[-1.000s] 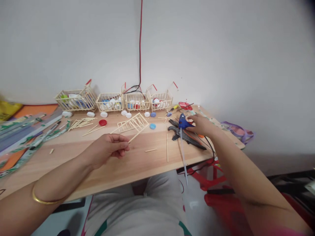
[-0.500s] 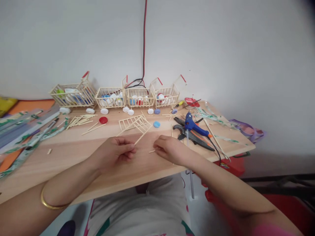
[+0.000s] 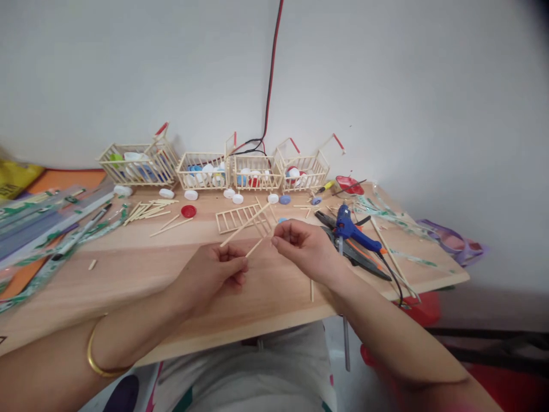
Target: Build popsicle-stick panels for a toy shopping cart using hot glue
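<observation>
My left hand (image 3: 223, 266) is closed on one end of a small wooden stick frame (image 3: 244, 225), holding it tilted above the table. My right hand (image 3: 302, 246) is pinched at the frame's far right side, its fingertips by the end of one long stick; the short wooden stick it held is now hidden by the fingers. Behind the held frame, a ladder-like stick panel (image 3: 229, 220) lies flat on the wood. A blue bottle cap (image 3: 282, 220) shows partly above my right hand.
Several miniature stick shopping carts (image 3: 257, 174) with bottle-cap wheels line the wall. Loose sticks (image 3: 148, 210) and a red cap (image 3: 188, 212) lie at left. On the right are a blue glue gun (image 3: 349, 226) and pliers (image 3: 369, 266). Plastic packages (image 3: 47, 223) cover the left end.
My right hand has moved up to the frame's right side, and its short stick is no longer visible. The held frame has turned slightly. The whole view has shifted a little.
</observation>
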Motion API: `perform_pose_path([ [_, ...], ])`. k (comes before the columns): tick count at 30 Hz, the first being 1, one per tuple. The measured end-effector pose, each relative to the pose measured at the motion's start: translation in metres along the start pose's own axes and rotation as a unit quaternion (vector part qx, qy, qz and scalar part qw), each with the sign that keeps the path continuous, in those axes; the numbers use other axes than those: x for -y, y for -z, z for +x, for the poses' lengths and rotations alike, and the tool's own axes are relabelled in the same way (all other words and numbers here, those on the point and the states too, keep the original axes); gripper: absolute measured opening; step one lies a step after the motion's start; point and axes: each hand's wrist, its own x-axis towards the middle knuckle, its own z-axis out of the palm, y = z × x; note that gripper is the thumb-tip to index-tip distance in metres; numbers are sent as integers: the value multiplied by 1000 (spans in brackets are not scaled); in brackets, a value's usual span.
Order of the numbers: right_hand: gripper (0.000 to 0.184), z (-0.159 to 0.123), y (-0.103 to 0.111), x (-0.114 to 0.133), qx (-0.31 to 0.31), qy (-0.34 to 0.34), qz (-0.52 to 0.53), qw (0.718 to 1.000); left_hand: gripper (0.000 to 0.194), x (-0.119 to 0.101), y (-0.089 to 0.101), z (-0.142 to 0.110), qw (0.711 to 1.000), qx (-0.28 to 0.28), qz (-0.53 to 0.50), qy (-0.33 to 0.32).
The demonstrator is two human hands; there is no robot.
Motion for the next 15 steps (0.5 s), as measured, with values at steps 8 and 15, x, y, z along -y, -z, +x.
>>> perform_pose_path([
  [8,17,12,-19,-1,-34,-41,15,998,13,1,-2,4,1000,10,-1,17],
  [15,18,13,-12,-7,-20,-64,33,997,16,2,1,6,1000,9,-2,25],
])
